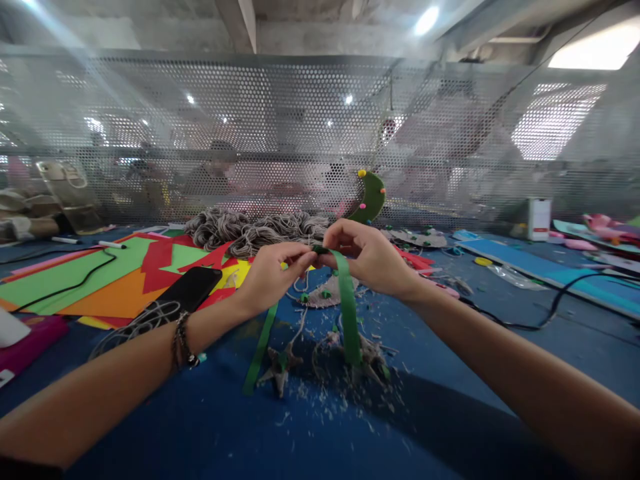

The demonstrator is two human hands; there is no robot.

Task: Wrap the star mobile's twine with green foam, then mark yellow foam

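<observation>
My left hand (pixel 273 270) and my right hand (pixel 367 257) meet above the middle of the table, fingertips pinched on a green ribbon (pixel 349 307). One end of the ribbon hangs from the right hand's fingers down over the table; another green strip (pixel 263 347) slants down below my left hand. Right under the hands lies a grey crescent shape (pixel 327 293) with small green pieces on it. Closer to me are a grey star (pixel 280 370) with a cord and a second grey star (pixel 373 360), partly behind the ribbon.
Coiled grey cord (pixel 240 230) is heaped at the back. Coloured paper sheets (pixel 100 267) and a black phone (pixel 195 287) lie left. A blue board (pixel 550 267) and a black cable (pixel 540 325) are right. A green crescent (pixel 373 197) stands before a perforated metal screen (pixel 280 100).
</observation>
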